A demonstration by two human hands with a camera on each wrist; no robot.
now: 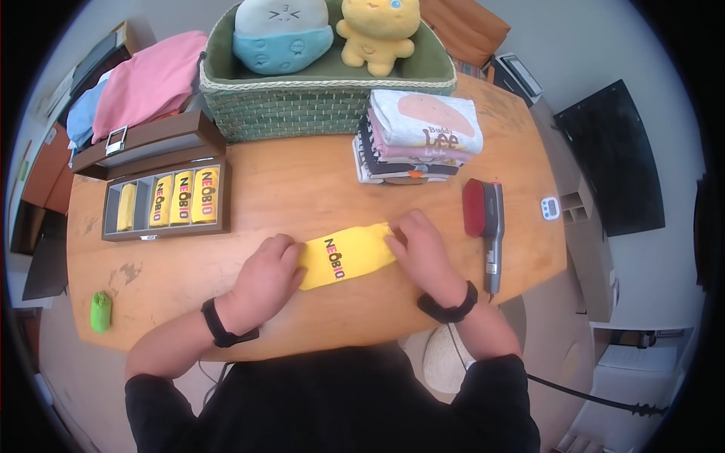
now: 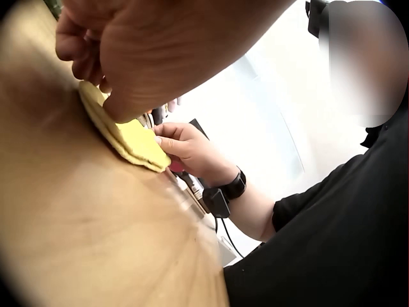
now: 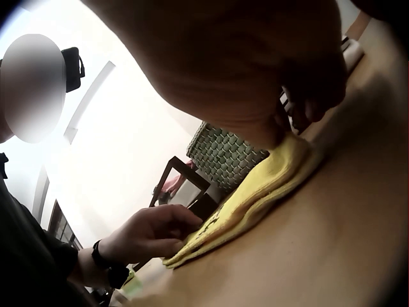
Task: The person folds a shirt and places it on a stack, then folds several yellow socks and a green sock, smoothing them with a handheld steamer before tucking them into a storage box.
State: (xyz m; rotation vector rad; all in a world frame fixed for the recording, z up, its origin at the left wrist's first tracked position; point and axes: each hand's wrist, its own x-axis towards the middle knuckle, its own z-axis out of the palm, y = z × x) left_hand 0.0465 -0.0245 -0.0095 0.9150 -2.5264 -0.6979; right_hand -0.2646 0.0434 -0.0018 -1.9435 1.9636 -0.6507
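Note:
A flat pair of yellow socks (image 1: 347, 257) printed "NEOBIO" lies lengthwise across the table in front of the person. My left hand (image 1: 264, 279) pinches their left end between thumb and curled fingers. At the opposite end, my right hand (image 1: 427, 253) pinches the slightly gathered edge. In the right wrist view the socks (image 3: 255, 188) show as two layers lying close over the wood. To the left stands a brown compartment box (image 1: 166, 232), lid up, holding several rolled yellow socks (image 1: 181, 198) stood in its slots.
Behind are a green woven basket (image 1: 279, 113) with two plush toys and a stack of folded clothes (image 1: 419, 143). A red-and-grey brush-like appliance (image 1: 491, 226) and small white timer (image 1: 550, 208) lie at right. A green bundle (image 1: 100, 312) sits left; pink cloth (image 1: 147, 83) lies behind the box.

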